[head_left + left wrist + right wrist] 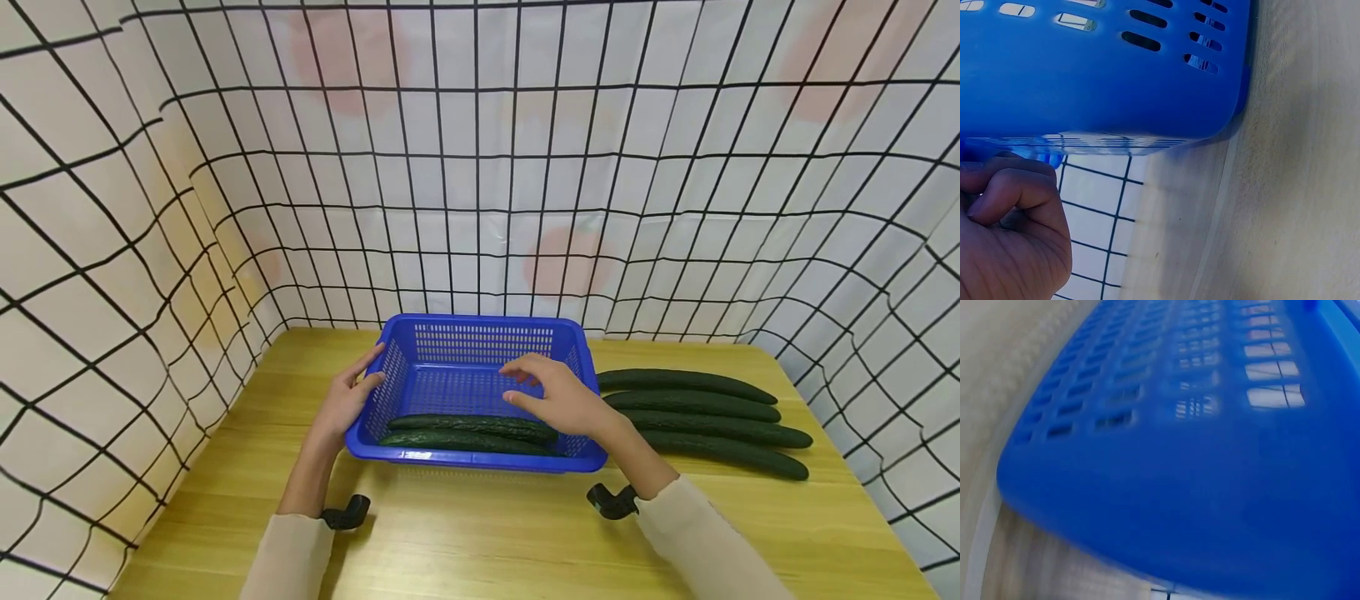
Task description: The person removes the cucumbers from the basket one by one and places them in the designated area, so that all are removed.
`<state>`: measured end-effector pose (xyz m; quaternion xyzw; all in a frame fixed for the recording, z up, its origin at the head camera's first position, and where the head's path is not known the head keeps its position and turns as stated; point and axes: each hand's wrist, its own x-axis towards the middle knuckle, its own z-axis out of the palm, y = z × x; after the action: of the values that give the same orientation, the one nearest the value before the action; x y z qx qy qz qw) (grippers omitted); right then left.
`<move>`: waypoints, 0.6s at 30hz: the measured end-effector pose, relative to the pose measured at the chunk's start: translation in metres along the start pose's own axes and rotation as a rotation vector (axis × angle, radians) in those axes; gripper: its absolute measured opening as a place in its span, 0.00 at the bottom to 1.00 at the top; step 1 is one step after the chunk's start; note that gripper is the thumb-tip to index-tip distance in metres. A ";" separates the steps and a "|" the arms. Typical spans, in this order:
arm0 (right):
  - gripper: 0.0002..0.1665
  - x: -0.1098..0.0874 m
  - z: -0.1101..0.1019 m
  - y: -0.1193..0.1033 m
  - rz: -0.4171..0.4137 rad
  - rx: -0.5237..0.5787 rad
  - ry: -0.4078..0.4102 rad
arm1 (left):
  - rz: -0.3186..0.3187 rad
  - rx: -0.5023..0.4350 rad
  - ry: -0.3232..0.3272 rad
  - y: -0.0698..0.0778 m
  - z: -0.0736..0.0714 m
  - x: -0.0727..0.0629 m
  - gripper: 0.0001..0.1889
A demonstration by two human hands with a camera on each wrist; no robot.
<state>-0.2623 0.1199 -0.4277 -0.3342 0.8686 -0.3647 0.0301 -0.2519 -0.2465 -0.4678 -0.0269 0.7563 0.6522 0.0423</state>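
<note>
A blue plastic basket (480, 461) with slotted walls sits on the wooden table. Two dark green cucumbers (472, 427) lie side by side along its near wall. My left hand (347, 404) grips the left rim, thumb over the edge; its curled fingers also show beside the basket wall (1085, 94) in the left wrist view. Above the right half of the basket is my right hand (562, 398), holding nothing, with its fingers loosely bent and thumb apart. The right wrist view shows only the basket's outer side (1179, 487), blurred, and no hand.
Several more cucumbers (705, 406) lie in a row on the table, right of the basket, their left ends close to it or hidden behind it. A black wire grid (495, 207) stands around the back and sides of the table (465, 533).
</note>
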 end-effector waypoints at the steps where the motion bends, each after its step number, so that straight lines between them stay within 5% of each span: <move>1: 0.24 0.002 0.002 -0.001 0.000 -0.003 -0.013 | 0.002 0.003 0.001 0.000 0.000 0.000 0.28; 18: 0.26 0.027 0.029 0.001 0.014 -0.092 -0.177 | 0.027 0.028 0.020 -0.005 0.000 0.004 0.28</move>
<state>-0.2749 0.0863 -0.4448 -0.3599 0.8807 -0.2933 0.0940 -0.2557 -0.2476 -0.4731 -0.0225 0.7661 0.6417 0.0263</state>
